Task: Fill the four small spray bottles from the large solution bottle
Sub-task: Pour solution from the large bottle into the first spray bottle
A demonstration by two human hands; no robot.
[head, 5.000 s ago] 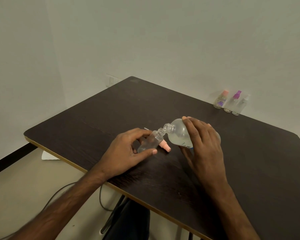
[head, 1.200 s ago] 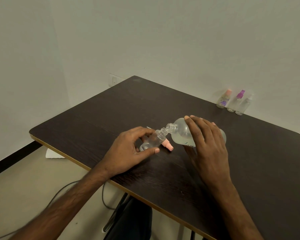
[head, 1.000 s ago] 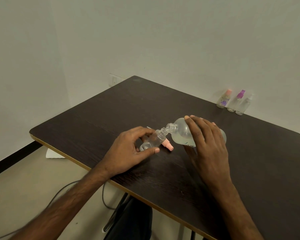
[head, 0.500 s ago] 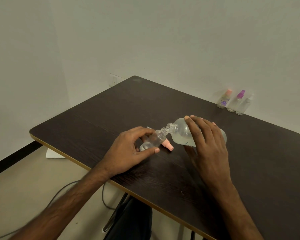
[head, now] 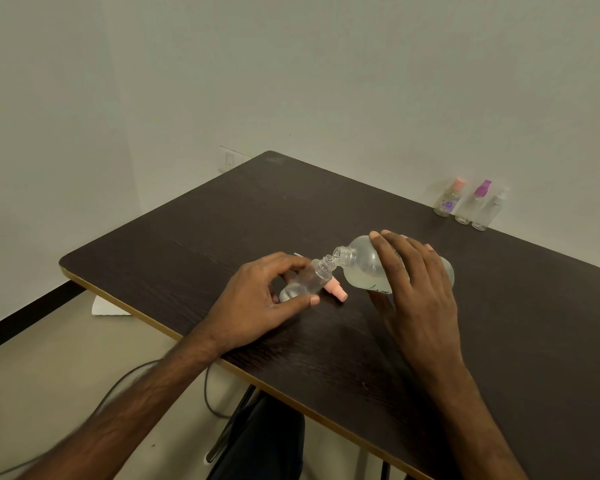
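Left hand pinches a tilted clear small bottle; right hand grips the big bottle, hiding its label

The light was soft, even and rather dim, with a greenish-grey cast over the wall. No single source showed; shadows were faint, only a soft dark patch under the right hand on the desk. The dark desk gave a weak sheen near its far corner, without harsh glare. The centre was sharp. The left forearm at lower left was smeared, and straight edges bowed toward the frame's borders.
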